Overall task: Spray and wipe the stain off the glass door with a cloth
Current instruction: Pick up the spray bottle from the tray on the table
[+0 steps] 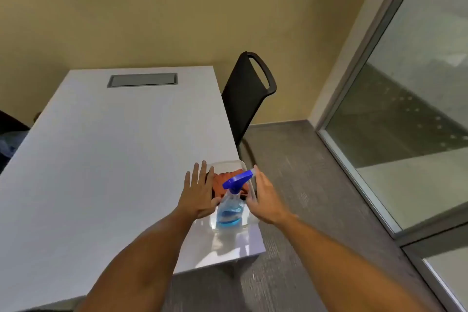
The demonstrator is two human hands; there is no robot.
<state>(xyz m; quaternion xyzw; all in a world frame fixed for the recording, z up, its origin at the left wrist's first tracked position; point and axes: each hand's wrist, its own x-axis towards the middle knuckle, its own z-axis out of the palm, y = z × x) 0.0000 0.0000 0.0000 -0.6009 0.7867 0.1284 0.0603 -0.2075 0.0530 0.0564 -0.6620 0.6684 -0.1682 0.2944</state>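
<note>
Clear spray bottle [229, 208] (blue head, blue liquid) between released left hand [198, 194] and right hand [266, 200].

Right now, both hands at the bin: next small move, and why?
Probably close the right hand on the spray bottle and lift it out. It stands upright in the clear bin, both hands open, neither gripping yet; the orange cloth lies behind it by the left hand.

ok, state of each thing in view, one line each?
Clear spray bottle with blue trigger head: upright in the tray, part full of blue liquid.
Orange cloth: bunched in the tray.
Clear plastic tray: on the table corner.
Left hand: open, fingers spread.
Right hand: open, beside the bottle.
Glass door: stain not visible.
</note>
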